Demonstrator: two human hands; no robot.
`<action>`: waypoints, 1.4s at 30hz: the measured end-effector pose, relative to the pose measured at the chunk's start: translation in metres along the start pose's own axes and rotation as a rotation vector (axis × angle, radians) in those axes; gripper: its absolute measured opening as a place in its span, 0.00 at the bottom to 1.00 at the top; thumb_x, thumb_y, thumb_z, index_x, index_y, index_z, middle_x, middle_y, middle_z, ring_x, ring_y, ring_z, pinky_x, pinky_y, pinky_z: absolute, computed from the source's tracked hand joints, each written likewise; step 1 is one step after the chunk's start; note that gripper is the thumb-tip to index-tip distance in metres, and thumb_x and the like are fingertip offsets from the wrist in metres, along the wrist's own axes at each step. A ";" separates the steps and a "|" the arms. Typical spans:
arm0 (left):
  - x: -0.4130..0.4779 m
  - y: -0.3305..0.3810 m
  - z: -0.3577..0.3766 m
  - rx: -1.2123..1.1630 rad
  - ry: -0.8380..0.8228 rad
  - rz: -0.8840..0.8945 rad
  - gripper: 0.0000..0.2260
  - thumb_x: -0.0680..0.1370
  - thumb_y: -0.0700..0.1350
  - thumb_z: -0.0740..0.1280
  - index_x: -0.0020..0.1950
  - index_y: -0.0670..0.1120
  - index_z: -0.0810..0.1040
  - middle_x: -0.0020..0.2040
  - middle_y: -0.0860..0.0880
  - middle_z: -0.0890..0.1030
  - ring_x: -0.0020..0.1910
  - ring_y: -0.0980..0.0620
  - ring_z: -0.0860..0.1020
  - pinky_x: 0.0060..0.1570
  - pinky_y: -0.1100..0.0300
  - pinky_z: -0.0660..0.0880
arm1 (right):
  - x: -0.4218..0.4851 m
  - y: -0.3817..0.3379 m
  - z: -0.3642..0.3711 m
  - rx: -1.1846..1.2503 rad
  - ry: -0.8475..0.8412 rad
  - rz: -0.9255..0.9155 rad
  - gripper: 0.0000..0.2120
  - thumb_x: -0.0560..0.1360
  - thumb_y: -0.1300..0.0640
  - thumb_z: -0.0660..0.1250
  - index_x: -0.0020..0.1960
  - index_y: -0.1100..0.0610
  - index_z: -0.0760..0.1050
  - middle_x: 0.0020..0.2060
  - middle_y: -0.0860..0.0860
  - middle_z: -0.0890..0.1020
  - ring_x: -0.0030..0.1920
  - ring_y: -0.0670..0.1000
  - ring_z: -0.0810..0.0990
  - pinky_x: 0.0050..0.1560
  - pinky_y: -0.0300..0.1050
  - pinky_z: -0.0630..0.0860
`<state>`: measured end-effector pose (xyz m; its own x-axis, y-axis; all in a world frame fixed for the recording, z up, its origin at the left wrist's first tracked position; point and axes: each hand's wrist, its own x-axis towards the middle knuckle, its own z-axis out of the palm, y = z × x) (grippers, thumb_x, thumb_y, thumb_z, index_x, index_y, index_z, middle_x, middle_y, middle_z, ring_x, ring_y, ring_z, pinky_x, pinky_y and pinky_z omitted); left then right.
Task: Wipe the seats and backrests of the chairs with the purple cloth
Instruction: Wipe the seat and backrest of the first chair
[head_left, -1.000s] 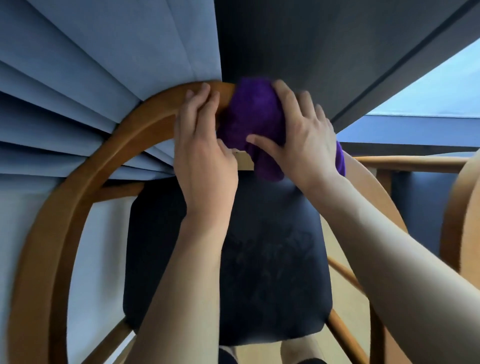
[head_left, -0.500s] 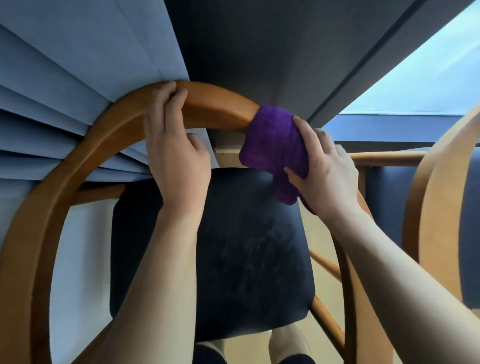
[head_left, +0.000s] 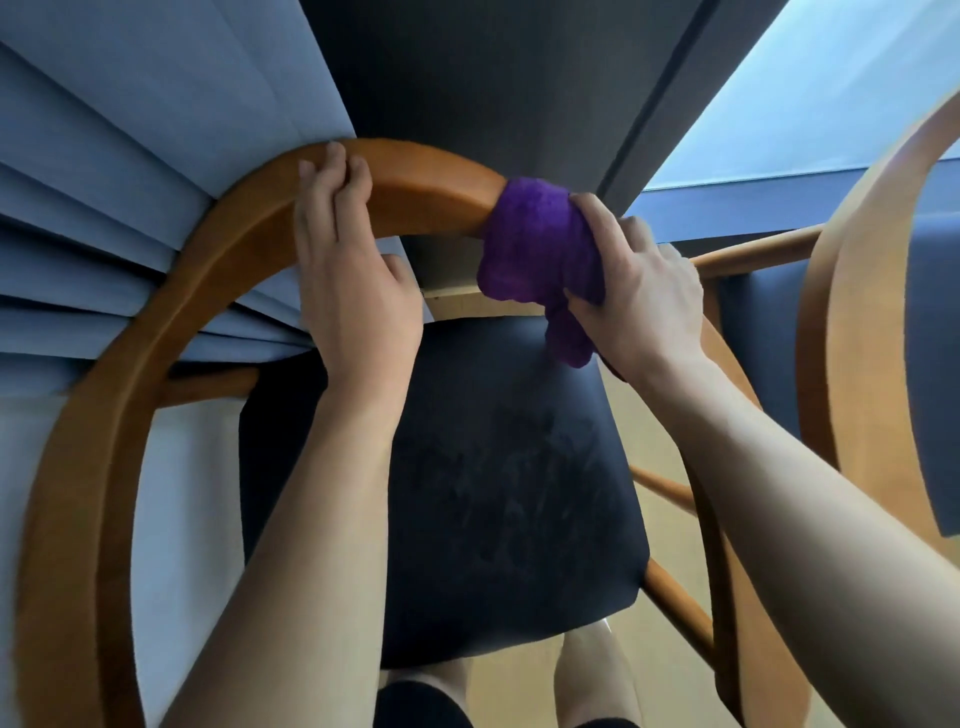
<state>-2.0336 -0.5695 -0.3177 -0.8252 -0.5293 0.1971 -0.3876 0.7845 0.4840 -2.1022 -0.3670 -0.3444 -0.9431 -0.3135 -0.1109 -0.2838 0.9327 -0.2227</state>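
Fuzzy purple cloth (head_left: 540, 239) — curved wooden backrest (head_left: 415, 176)

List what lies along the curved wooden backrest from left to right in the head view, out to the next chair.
Blue curtain → left hand gripping the backrest rail → purple cloth wrapped over the rail → right hand clutching the cloth → second chair at the right edge.

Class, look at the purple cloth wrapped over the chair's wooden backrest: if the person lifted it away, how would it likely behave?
The purple cloth is probably floppy: it bends around the curved backrest and a loose tail hangs below the right hand. It likely weighs little, since that hand bunches it easily. Its fuzzy surface suggests it grips rather than slips.
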 end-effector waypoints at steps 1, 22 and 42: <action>-0.004 0.002 0.001 -0.005 -0.009 0.018 0.28 0.77 0.31 0.63 0.76 0.44 0.65 0.78 0.47 0.63 0.79 0.46 0.56 0.73 0.48 0.66 | -0.006 0.005 0.000 -0.001 0.007 0.014 0.37 0.73 0.49 0.70 0.77 0.43 0.56 0.58 0.55 0.76 0.49 0.64 0.78 0.51 0.56 0.72; -0.017 0.000 -0.003 -0.172 0.023 -0.006 0.26 0.74 0.30 0.59 0.73 0.40 0.71 0.75 0.46 0.68 0.78 0.45 0.60 0.74 0.47 0.64 | 0.043 -0.069 -0.009 0.198 0.061 -0.314 0.44 0.67 0.34 0.73 0.76 0.50 0.63 0.61 0.52 0.75 0.56 0.60 0.76 0.53 0.54 0.74; -0.011 -0.030 -0.021 -0.235 0.029 -0.085 0.29 0.74 0.29 0.59 0.75 0.44 0.70 0.76 0.47 0.68 0.77 0.48 0.63 0.71 0.46 0.69 | 0.025 -0.036 -0.002 0.298 0.068 -0.183 0.42 0.66 0.41 0.76 0.74 0.46 0.61 0.62 0.49 0.74 0.59 0.58 0.76 0.49 0.53 0.74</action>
<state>-2.0041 -0.5936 -0.3161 -0.7803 -0.6020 0.1695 -0.3467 0.6419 0.6839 -2.1159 -0.4081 -0.3367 -0.8934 -0.4488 0.0198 -0.3960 0.7659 -0.5065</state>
